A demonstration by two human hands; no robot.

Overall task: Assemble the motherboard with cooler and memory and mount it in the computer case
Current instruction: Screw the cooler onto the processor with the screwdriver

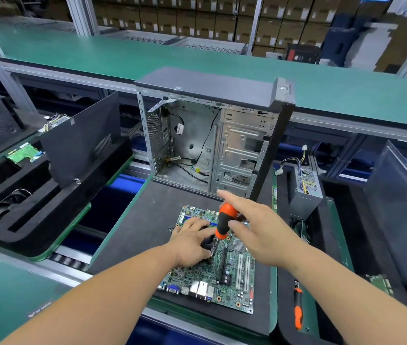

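Observation:
A green motherboard (232,277) lies flat on the dark mat in front of me. My left hand (192,242) rests on the black cooler (207,241) on the board, fingers curled over it. My right hand (254,225) holds an orange-and-black screwdriver (223,221) upright, thumb against the handle, index finger stretched forward. The screwdriver's shaft points down at the cooler's edge. Behind the board the open computer case (212,143) stands upright, its inside bare metal with loose cables.
A second orange screwdriver (297,310) lies on the right pallet, near a grey power supply (305,192). A black side panel (82,140) leans in the foam tray (35,207) on the left. A green conveyor shelf (97,53) runs behind the case.

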